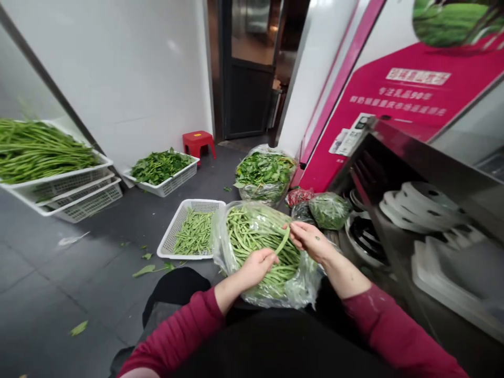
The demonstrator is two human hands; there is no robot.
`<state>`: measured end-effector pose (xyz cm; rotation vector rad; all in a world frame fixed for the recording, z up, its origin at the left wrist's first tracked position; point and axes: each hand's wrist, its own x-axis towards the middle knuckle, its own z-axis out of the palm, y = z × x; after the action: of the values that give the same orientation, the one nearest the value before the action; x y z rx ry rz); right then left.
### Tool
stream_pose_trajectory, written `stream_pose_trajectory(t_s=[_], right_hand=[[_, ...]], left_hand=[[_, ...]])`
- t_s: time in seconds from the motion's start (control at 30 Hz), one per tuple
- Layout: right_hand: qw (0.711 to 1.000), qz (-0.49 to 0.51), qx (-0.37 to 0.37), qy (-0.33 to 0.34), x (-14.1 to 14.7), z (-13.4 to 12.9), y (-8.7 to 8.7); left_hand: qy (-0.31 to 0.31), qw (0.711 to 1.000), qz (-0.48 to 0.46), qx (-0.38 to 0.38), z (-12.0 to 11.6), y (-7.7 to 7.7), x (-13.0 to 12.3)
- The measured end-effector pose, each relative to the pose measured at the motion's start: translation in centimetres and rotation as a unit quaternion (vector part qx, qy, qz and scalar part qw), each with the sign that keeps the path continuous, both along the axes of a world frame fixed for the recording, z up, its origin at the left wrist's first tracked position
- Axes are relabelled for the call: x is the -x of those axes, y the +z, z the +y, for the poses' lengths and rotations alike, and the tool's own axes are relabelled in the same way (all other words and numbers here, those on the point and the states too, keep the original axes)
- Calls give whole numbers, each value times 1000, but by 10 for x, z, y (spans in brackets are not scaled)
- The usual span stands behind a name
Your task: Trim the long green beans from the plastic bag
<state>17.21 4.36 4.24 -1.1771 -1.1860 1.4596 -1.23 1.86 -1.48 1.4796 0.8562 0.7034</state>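
Observation:
A single green bean point(283, 241) stretches between my two hands, above an open clear plastic bag point(302, 287) full of long green beans point(252, 231). My left hand point(259, 265) pinches the bean's lower end, while the fingers of my right hand point(309, 239) close on its upper end. The bag rests at my lap, between my knees. Just left of it, a white perforated basket point(167, 241) holds short bean pieces point(193, 232) and touches or nearly touches the bag.
Stacked white baskets point(88, 202) with long green stems point(43, 149) stand at the left. Farther back are a basket of leafy greens point(159, 167), a red stool point(199, 143) and a bag of leaves point(264, 170). A metal shelf point(425, 157) with dishes flanks my right.

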Motion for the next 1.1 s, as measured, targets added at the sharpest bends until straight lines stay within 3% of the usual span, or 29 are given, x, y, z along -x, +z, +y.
stream_pose_trajectory(t_s=[0.13,0.23,0.3,0.37,0.43,0.47,0.5,0.57,0.63,0.67,0.7,0.77,0.87,0.97,1.1], right_hand=[[998,-4,-51,-32,-16,-18,-2],[988,-113,-103,-18,-34,-27,-3],[947,-257,-189,-24,-42,-34,-5],[874,-409,-263,-27,-45,-40,-11],[816,-510,-273,1,-42,-45,-20],[808,-530,-257,26,-40,-45,-25],[819,-523,-228,53,-38,-45,-31],[886,-432,-138,98,-32,-41,-39],[957,-263,-34,119,-26,-38,-44],[977,-172,19,127,-21,-38,-44],[983,-91,71,145,-17,-38,-43],[966,27,156,207,-7,-43,-41],[935,121,209,261,3,-53,-40],[949,150,200,191,3,-61,-45],[978,98,178,52,1,-62,-56]], left_hand=[[-55,989,109,-80,-11,23,-5],[-66,957,208,-189,-9,40,0],[-66,920,278,-269,-5,52,7],[-69,866,348,-353,0,64,14],[-76,805,406,-427,2,76,19],[-79,779,427,-453,4,81,22],[-81,759,440,-473,5,85,25],[-88,735,447,-502,7,91,30],[-102,724,437,-524,9,92,32],[-110,720,431,-533,10,90,32],[-117,717,425,-540,11,88,31],[-126,714,412,-552,13,82,27],[-123,712,405,-560,18,72,24],[-100,720,424,-540,25,67,31],[-118,730,462,-490,26,66,43]])
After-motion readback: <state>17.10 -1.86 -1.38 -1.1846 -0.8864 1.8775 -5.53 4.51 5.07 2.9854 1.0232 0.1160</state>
